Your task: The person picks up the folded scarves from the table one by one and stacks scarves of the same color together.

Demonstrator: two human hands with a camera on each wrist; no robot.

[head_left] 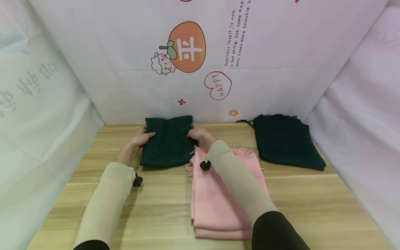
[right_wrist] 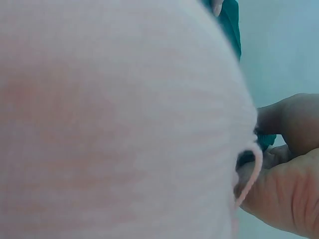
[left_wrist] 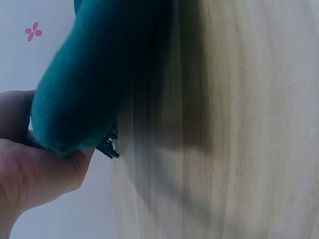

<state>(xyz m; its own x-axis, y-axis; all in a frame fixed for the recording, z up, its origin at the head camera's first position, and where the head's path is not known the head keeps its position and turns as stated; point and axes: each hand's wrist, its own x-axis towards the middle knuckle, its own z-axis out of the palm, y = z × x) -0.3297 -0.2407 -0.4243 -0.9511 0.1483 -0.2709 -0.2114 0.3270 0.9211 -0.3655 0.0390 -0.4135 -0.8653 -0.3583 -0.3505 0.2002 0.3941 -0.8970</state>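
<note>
OK, both hands on the dark green folded woven cloth (head_left: 170,140), which sits at the back of the pale wood-grain table (head_left: 156,205), left of centre. Left hand (head_left: 142,138) grips its left edge, thumb on top; left wrist view has the rounded fold between thumb and fingers, with a bit of dark fringe (left_wrist: 107,145) poking out beside it. Right hand (head_left: 201,134) pinches the right edge; contact partly hidden in both views, but green cloth shows between thumb and fingers in the right wrist view.

Folded pink cloth with stringy fringe (head_left: 218,205) lies just nearer me, to the right, under my right forearm. One pink strand (right_wrist: 255,172) loops in front of my right hand in the wrist view. Can't tell whether pink and green overlap at the corner. Second dark green cloth, fringed at the back (head_left: 284,142), lies well apart on the right. White printed backdrop (head_left: 125,52) behind.
</note>
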